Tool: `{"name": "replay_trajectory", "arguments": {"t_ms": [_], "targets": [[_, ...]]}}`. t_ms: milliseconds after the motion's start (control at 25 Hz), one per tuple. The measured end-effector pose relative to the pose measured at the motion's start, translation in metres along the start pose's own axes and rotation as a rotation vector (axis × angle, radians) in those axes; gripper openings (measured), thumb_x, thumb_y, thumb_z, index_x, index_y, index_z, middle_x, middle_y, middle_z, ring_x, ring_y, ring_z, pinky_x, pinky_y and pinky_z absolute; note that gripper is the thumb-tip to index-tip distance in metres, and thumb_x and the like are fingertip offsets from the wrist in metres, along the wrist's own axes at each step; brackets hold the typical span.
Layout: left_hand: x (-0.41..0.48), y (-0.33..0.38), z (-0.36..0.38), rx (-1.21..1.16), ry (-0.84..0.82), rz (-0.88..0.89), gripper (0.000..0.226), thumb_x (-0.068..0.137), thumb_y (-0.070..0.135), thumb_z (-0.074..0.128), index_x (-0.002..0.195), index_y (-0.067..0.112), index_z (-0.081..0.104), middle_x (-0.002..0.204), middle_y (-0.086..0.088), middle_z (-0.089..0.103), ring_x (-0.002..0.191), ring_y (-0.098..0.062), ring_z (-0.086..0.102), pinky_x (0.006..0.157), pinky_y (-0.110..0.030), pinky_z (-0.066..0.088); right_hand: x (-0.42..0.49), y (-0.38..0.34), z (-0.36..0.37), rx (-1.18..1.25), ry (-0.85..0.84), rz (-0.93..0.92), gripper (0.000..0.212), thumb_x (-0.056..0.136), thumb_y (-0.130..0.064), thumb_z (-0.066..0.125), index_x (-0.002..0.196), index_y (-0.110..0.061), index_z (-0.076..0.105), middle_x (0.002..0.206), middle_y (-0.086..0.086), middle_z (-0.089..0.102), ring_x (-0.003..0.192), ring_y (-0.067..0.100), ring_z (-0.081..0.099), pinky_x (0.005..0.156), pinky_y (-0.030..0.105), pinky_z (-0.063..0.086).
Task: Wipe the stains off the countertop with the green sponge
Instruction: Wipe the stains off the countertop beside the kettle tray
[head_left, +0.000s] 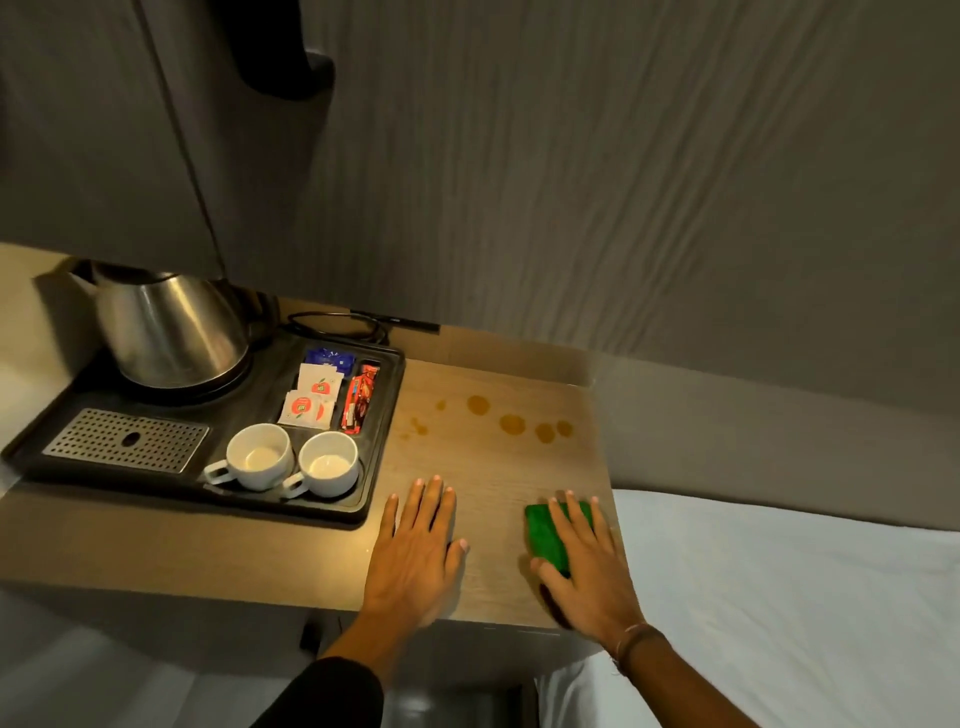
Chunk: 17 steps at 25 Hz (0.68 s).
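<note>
Several orange-brown stains (511, 423) dot the far half of the wooden countertop (488, 483). A green sponge (543, 535) lies flat near the counter's right front corner. My right hand (587, 566) rests on top of it, fingers spread over its right half, pressing it to the wood rather than gripping around it. To the left, my left hand (415, 551) lies flat on the counter, palm down, fingers apart, holding nothing. The stains sit well beyond both hands.
A black tray (379, 441) fills the counter's left side, carrying a steel kettle (166, 327), two white cups (291, 465), sachets (311, 400) and a metal drip grid (124, 439). A white bed (779, 597) borders the counter's right edge. A grey wall stands behind.
</note>
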<state>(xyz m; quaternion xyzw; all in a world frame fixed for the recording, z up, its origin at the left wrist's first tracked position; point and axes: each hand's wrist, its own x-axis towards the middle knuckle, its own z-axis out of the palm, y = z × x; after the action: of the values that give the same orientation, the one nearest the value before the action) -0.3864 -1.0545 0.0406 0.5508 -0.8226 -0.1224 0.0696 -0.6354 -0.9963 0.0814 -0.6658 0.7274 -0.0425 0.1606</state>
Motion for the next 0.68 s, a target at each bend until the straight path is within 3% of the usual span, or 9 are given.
{"name": "replay_trajectory", "arguments": {"t_ms": [120,280,440,560,680], "targets": [[-0.003,0.0,0.0,0.016,0.016,-0.008,0.069,0.104,0.052,0.021,0.163,0.019,0.009,0.174,-0.008,0.006,0.158,-0.028,-0.003,0.127,-0.059,0.002,0.008,-0.021,0.016,-0.012,0.075,0.126,0.078,0.098,-0.075,0.024,0.163,-0.037,0.004,0.17,-0.011,-0.008,0.158,0.029,-0.016,0.126,0.051,-0.004],[-0.001,-0.002,0.006,0.017,0.047,-0.03,0.068,0.104,0.055,0.019,0.163,0.023,0.01,0.174,-0.005,0.005,0.158,-0.026,-0.003,0.125,-0.058,-0.003,0.017,0.004,0.032,-0.115,0.144,0.067,0.066,0.102,-0.063,0.015,0.163,-0.039,0.005,0.174,-0.007,0.007,0.159,0.029,-0.007,0.127,0.057,0.011],[-0.001,-0.006,0.014,-0.001,0.095,-0.027,0.066,0.104,0.055,0.017,0.163,0.026,0.01,0.173,-0.001,0.002,0.158,-0.024,-0.002,0.126,-0.06,0.0,0.072,0.025,0.011,0.014,0.23,0.013,0.057,0.106,-0.049,0.032,0.16,-0.03,0.031,0.169,0.0,0.031,0.158,0.031,0.009,0.122,0.06,0.028],[0.001,-0.006,0.015,-0.019,0.12,-0.03,0.064,0.104,0.051,0.021,0.162,0.025,0.018,0.173,-0.003,0.014,0.158,-0.025,0.007,0.125,-0.062,0.009,0.125,0.019,-0.006,0.018,0.191,-0.035,0.054,0.109,-0.042,0.036,0.161,-0.026,0.032,0.17,0.003,0.028,0.159,0.03,0.007,0.124,0.057,0.025],[0.0,-0.006,0.017,-0.012,0.128,-0.028,0.063,0.105,0.051,0.019,0.162,0.026,0.017,0.173,-0.003,0.013,0.158,-0.023,0.004,0.126,-0.061,0.008,0.11,0.039,0.005,0.008,0.174,-0.209,0.056,0.107,-0.048,0.035,0.16,-0.032,0.031,0.17,-0.004,0.028,0.159,0.023,0.008,0.124,0.056,0.025]]}}
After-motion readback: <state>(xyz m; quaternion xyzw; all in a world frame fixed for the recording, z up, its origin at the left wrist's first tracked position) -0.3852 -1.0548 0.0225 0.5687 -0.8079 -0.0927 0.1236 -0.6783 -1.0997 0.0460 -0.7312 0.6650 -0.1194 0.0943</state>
